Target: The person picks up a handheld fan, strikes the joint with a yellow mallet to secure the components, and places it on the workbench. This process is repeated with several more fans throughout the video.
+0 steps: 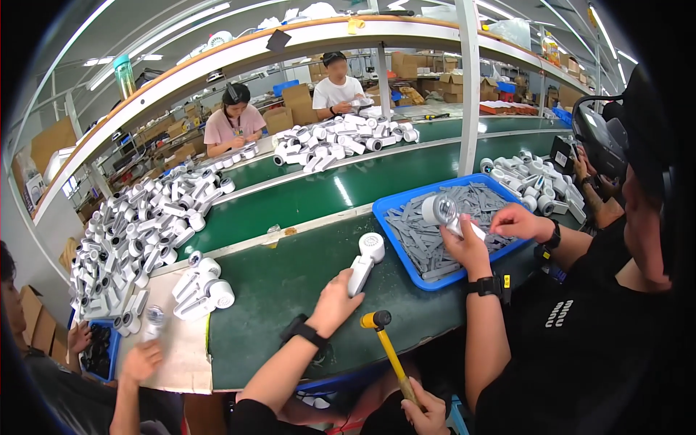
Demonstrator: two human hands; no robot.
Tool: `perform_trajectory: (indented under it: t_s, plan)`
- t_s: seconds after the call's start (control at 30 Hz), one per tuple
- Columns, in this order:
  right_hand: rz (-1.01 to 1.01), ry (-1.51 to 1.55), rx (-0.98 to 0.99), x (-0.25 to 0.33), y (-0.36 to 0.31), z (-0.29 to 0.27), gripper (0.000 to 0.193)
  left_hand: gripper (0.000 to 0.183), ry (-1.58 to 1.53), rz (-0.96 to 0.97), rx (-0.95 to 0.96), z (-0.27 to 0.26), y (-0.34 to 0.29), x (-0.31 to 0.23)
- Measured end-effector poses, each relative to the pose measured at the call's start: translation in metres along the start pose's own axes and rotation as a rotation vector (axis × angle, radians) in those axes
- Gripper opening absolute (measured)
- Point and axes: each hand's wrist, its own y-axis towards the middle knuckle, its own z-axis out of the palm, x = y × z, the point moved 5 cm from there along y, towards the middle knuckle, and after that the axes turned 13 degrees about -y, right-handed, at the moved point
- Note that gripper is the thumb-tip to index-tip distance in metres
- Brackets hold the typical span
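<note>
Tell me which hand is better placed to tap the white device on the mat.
Probably the right. The right hand grips the yellow-handled mallet, its head close to the white handheld device, while the left hand is busy holding that device on the green mat.

One yellow-handled hammer (388,348), one blue tray (406,257) (grey strips uncounted), two seated workers opposite (235,119)

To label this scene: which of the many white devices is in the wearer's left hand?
The white device lying alone on the green belt, beside the blue tray. The left hand grips its handle; the others lie in piles.
</note>
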Motion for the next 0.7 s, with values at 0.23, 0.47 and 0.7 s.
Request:
perform_trajectory:
  t_s: [0.23,0.47,0.7]
  plan:
    - [-0.089,-0.069,-0.01,-0.002,0.014,-0.001,0.044,0.034,-0.221,-0.183,0.162,-0.06,-0.07,-0.007]
    - [0.048,-0.105,0.151,-0.001,0.026,0.011,0.052,0.023,0.001,0.007,-0.1,-0.066,-0.084,-0.003]
    - [0.04,-0.134,0.202,0.007,0.036,0.02,0.051,0.022,-0.033,-0.006,-0.075,-0.065,-0.081,0.005]
